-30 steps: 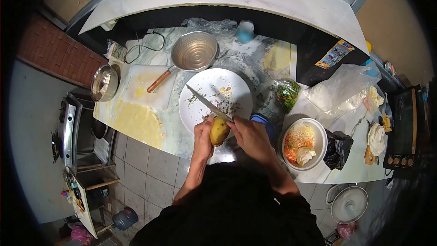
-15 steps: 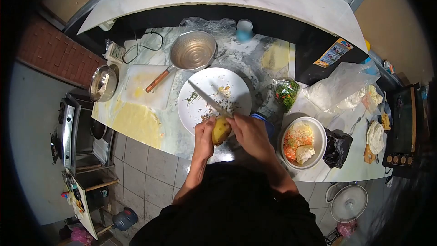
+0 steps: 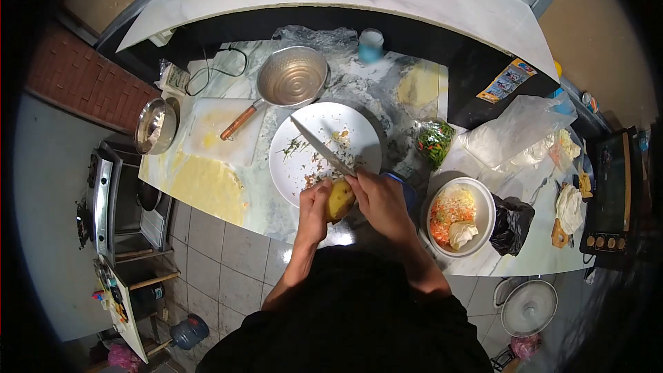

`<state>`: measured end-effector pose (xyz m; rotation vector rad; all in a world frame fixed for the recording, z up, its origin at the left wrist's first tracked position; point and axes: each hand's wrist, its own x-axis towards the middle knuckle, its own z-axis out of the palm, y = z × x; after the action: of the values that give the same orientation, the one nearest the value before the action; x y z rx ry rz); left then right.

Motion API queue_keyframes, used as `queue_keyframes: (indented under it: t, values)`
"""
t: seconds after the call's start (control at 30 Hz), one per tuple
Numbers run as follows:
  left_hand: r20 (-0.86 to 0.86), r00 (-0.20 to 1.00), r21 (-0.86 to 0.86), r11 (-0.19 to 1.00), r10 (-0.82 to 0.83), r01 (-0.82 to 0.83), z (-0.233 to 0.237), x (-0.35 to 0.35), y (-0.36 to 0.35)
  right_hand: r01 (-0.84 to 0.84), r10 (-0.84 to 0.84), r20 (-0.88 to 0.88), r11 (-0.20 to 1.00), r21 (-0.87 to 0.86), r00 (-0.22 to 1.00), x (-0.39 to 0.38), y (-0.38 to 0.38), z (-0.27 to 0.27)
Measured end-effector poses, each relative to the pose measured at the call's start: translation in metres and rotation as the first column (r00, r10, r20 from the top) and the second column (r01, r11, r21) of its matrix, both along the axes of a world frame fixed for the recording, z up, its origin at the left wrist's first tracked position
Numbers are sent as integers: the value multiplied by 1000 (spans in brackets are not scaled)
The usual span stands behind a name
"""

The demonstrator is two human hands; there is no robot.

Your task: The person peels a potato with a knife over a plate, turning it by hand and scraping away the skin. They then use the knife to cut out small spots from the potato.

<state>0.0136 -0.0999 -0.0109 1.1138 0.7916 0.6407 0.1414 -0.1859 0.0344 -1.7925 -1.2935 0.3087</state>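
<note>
Over the near edge of a white plate (image 3: 283, 166), my left hand (image 3: 315, 213) is closed around a potato (image 3: 340, 200) whose yellow flesh shows on top, with some brown skin below. My right hand (image 3: 378, 199) grips a knife (image 3: 321, 145); its handle is hidden in my fingers. The blade points up and to the left across the plate, and my right fingers sit right beside the potato. Brown peel scraps and bits of green herb lie scattered on the plate.
Behind the plate stands a metal saucepan (image 3: 293, 77) with a wooden handle, beside a cutting board (image 3: 224, 131). A metal bowl (image 3: 156, 126) sits far left. To the right are a bag of chillies (image 3: 435, 141), a tub of shredded vegetables (image 3: 447, 211) and a black bag (image 3: 512, 226).
The knife and right hand have shifted slightly, the blade tip moving a little right. The potato has turned slightly and moved a bit right with my left hand.
</note>
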Motion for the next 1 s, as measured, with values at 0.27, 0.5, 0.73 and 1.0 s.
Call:
queue_keyframes:
  t: [0.27,0.5,0.73,1.0]
  values:
    - [-33,999,-24,999,21,-22,6,0,1,-3,2,16,1000,12,1000,-4,3,0]
    - [-24,999,-3,1000,31,-31,-5,-2,7,-41,42,36,999,-31,998,-9,6,0]
    - [-63,997,37,999,41,-39,4,-1,6,6,-6,46,1000,-3,999,-6,8,-3]
    - [-57,996,17,998,63,-62,3,1,4,2,-2,14,999,43,1000,-4,9,4]
